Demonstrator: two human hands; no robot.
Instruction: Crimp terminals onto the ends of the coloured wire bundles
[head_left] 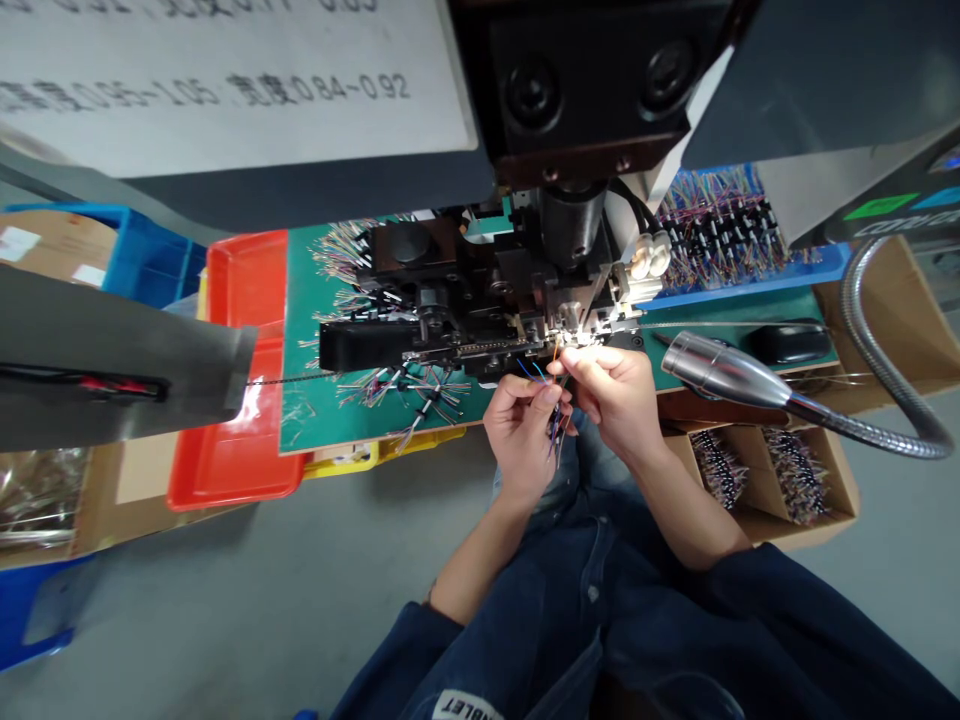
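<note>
My left hand (521,435) is closed round a small bundle of thin coloured wires (556,440), whose loose ends fan out above and below the fingers. Blue ends stick up past its thumb. Beside it, my right hand (619,400) pinches an orange wire (556,352) between thumb and forefinger, just in front of the lit working point of a crimping machine (574,335). The two hands almost touch. A strip of metal terminals (487,349) runs along the machine from the left. The fingertips partly hide the wire's end.
A gooseneck lamp (720,370) reaches in from the right. Wire bundles lie on the green tabletop (315,400), in a blue tray (750,285) and in a cardboard box (757,520). Red trays (232,480) stand left. The machine head (592,90) overhangs the hands.
</note>
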